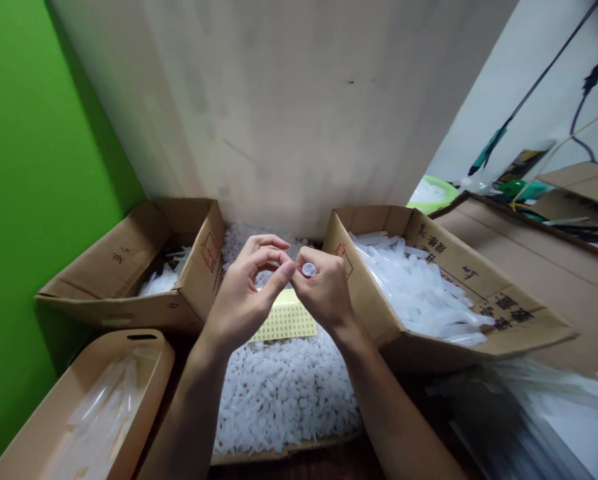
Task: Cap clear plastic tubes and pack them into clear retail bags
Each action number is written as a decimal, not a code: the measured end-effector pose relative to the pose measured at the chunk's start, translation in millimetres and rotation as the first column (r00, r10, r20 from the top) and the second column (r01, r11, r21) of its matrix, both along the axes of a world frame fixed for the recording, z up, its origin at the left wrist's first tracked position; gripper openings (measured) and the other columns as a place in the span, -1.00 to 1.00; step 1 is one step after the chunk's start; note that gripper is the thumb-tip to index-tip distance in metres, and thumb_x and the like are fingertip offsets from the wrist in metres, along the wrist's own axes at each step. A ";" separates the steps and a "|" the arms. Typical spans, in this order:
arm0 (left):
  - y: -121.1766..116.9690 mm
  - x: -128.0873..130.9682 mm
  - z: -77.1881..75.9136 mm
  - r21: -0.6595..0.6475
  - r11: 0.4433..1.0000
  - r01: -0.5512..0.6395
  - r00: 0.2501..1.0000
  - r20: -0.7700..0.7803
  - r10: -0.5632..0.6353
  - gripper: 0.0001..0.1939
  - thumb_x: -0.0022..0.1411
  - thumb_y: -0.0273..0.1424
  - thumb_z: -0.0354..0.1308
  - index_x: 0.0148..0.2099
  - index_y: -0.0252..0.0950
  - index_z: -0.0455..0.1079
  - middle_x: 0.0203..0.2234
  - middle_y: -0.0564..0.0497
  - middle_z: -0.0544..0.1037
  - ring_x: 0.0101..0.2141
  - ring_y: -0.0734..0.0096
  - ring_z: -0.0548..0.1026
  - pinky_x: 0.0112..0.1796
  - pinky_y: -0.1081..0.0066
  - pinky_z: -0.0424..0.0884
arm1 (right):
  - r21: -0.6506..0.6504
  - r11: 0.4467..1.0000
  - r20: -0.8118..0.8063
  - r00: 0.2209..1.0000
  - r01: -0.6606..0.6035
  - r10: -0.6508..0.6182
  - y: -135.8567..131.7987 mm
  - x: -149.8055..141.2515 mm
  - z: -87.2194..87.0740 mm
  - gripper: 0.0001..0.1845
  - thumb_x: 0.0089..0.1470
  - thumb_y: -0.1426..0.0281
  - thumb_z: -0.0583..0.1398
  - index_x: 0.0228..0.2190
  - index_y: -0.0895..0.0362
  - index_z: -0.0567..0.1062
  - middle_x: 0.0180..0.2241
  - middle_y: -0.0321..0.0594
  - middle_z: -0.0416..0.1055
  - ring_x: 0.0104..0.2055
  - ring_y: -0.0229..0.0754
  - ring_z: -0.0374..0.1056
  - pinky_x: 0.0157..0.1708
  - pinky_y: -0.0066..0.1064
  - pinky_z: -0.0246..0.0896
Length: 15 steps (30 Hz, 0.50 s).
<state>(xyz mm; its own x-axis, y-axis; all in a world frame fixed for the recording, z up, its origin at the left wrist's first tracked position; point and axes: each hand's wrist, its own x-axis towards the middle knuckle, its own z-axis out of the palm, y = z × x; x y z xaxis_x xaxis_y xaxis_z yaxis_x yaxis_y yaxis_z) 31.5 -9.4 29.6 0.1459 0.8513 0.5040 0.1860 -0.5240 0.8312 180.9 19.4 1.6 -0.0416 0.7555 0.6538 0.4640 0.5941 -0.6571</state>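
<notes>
My right hand [329, 283] is closed around a translucent plastic tube [309, 269], whose round end shows between the thumb and fingers. Thumb and index finger of my left hand [246, 287] are pinched together, touching or almost touching the right hand. Whatever sits in that pinch is too small or hidden to make out. Under both hands lies a yellow sheet [286, 325] with rows of small printed marks. It rests on a heap of small whitish plastic pieces [289, 390].
To the right, a cardboard box [393, 333] holds many translucent tubes [419, 287]. Another cardboard box [109, 267] on the left contains fewer tubes. A tan plastic bin [153, 373] with clear tubes stands at the lower left. A pale panel [279, 120] rises behind.
</notes>
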 end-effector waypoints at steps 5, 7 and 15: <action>-2.8 6.3 -0.4 0.020 1.000 -0.013 0.999 -0.036 0.014 -0.85 0.35 -0.29 0.26 -0.28 -0.24 0.50 -0.02 -0.13 0.45 0.08 0.16 0.45 0.15 0.15 0.39 | 0.066 0.998 0.062 0.998 0.000 -0.004 1.8 0.6 -4.2 -0.62 0.12 0.38 0.19 -0.60 0.07 0.11 -0.63 -0.40 0.10 -0.56 -0.30 0.01 -0.48 -0.36 -0.16; -3.0 8.0 -1.4 0.019 1.000 -0.012 0.999 -0.041 0.012 -0.86 0.35 -0.30 0.25 -0.27 -0.23 0.51 -0.03 -0.13 0.45 0.06 0.17 0.46 0.11 0.17 0.41 | 0.093 0.996 0.083 0.996 0.009 -0.016 1.7 1.1 -4.6 -0.61 0.11 0.38 0.18 -0.59 0.06 0.08 -0.62 -0.39 0.09 -0.55 -0.30 0.01 -0.48 -0.36 -0.17; -3.8 13.1 -3.8 0.064 0.996 -0.060 0.996 -0.068 0.064 -0.87 0.36 -0.33 0.24 -0.27 -0.24 0.48 -0.04 -0.11 0.44 0.05 0.20 0.46 0.08 0.20 0.42 | 0.113 0.993 0.128 0.990 0.040 -0.054 2.0 1.0 -4.8 -0.65 0.14 0.36 0.14 -0.58 0.06 0.09 -0.62 -0.35 0.18 -0.56 -0.29 0.05 -0.47 -0.35 -0.16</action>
<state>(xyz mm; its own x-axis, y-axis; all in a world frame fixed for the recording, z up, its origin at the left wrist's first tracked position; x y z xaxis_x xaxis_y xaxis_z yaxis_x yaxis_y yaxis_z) 44.5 -13.2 25.8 0.1306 0.8275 0.5460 0.2765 -0.5593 0.7815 181.8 21.3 -3.2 -0.0980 0.6823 0.7244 0.5705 0.6350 -0.5209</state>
